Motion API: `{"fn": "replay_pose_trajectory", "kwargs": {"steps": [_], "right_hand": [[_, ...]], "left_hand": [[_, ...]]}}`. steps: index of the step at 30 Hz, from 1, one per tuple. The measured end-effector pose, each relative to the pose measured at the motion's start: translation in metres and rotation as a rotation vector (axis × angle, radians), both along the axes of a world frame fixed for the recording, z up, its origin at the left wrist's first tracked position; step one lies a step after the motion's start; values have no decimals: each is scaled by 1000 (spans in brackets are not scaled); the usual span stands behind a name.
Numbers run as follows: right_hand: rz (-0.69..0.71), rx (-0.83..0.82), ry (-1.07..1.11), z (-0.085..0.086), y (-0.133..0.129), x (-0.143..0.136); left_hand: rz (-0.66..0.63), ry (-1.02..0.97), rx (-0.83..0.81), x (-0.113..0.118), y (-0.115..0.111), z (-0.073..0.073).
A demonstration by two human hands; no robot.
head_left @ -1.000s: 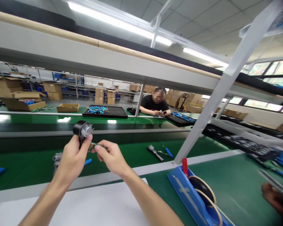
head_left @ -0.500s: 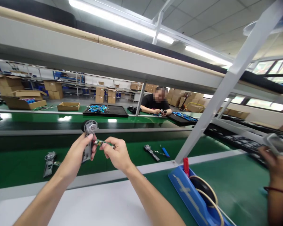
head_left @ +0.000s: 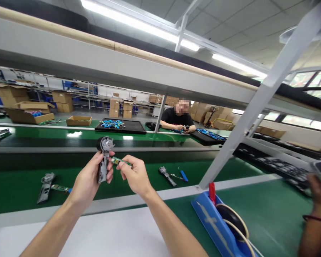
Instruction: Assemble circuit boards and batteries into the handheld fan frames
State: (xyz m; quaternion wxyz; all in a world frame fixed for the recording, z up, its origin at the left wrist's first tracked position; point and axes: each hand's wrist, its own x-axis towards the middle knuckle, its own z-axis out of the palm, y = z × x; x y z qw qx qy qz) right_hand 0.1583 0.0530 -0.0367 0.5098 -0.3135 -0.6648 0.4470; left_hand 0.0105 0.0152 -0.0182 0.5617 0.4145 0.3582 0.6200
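My left hand [head_left: 92,173] is wrapped round a grey handheld fan housing [head_left: 103,166], held upright with its round fan head [head_left: 106,144] at the top. Between the thumb and fingers of my right hand [head_left: 133,173] is a small green circuit board [head_left: 117,161], close beside the housing. Its right end is hidden by my fingers. On the green belt to the left lies another fan housing [head_left: 45,189] with a circuit board [head_left: 59,187] next to it. To the right on the belt rest a fan housing [head_left: 167,175] and a blue battery [head_left: 184,175] with wires.
A blue tape dispenser-like holder [head_left: 211,225] stands at right, near a slanted white post [head_left: 235,132]. A co-worker's hand [head_left: 319,192] holds something grey at the right edge. Across the belt sits another person [head_left: 176,117] by black trays [head_left: 136,126]. A shelf [head_left: 139,67] runs overhead.
The fan housing in my left hand has turned, showing more of its open inner side. Housings on the belt have shifted left in view. The co-worker's hand at right has moved slightly.
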Motion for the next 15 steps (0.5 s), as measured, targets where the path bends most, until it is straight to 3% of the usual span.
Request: {"fn": "replay_pose_trajectory", "kwargs": {"steps": [15], "right_hand": [[-15, -16, 60, 1, 5, 0]], "left_hand": [[-97, -32, 28, -1, 6, -3]]}}
